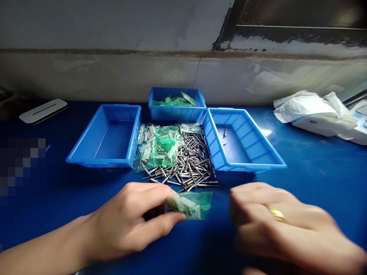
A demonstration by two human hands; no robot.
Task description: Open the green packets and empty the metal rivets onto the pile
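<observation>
Between the thumb and fingers of my left hand is a small clear green plastic packet. White pieces that look like wall plugs, and some small metal bits, show through its film. My right hand, with a gold ring, is apart from the packet on its right. Its fingers are curled closed and slightly blurred; whatever they hold, if anything, is hidden. Just beyond my hands lies a heap of metal rivets or screws. Several similar filled green packets lie on the heap's left side.
A blue bin stands left of the heap. The right-hand blue bin contains a couple of metal pieces. More green packets fill the rear bin. A white flat device lies far left, and crumpled white wrapping far right.
</observation>
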